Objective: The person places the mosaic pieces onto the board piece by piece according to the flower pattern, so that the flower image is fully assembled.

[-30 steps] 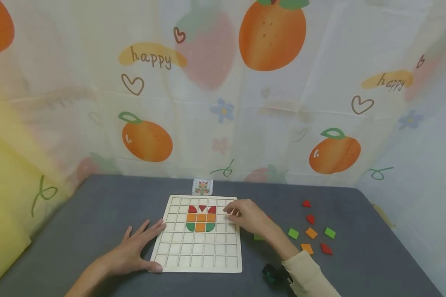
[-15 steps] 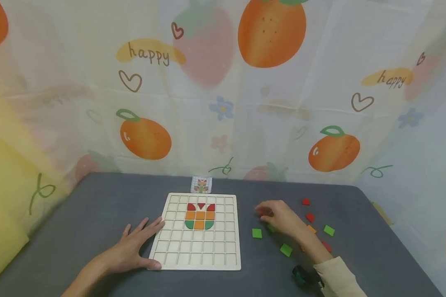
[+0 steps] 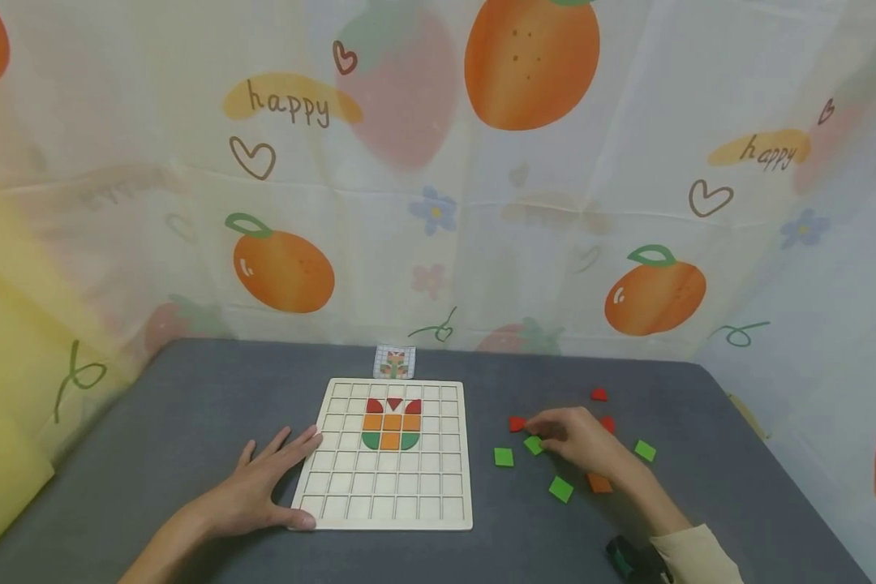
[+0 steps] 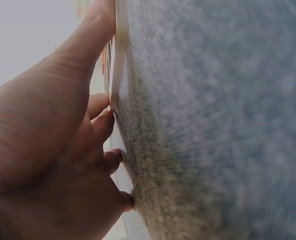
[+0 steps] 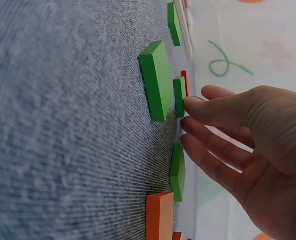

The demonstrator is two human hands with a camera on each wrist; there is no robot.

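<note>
A cream grid board (image 3: 380, 507) lies on the grey table, with red, orange and green tiles (image 3: 392, 422) set in its upper middle. My left hand (image 3: 244, 495) is spread at the board's left edge, thumb on the near corner; the left wrist view shows the thumb over the rim. Right of the board, my right hand (image 3: 587, 446) is low over loose tiles, its fingers loosely bent. Its fingertips are close to a red tile (image 3: 517, 423) and a green tile (image 3: 534, 444). In the right wrist view the thumb is by that green tile (image 5: 179, 97); contact is unclear.
More green tiles (image 3: 560, 489), an orange tile (image 3: 599, 483) and red tiles (image 3: 599, 395) lie around the right hand, some partly hidden by it. A small pattern card (image 3: 394, 362) lies behind the board. A printed curtain (image 3: 526, 268) hangs along the table's back edge.
My right hand has moved right, from above the board's right edge to the loose tiles, uncovering a red and a green tile. The left hand has stayed on the board.
</note>
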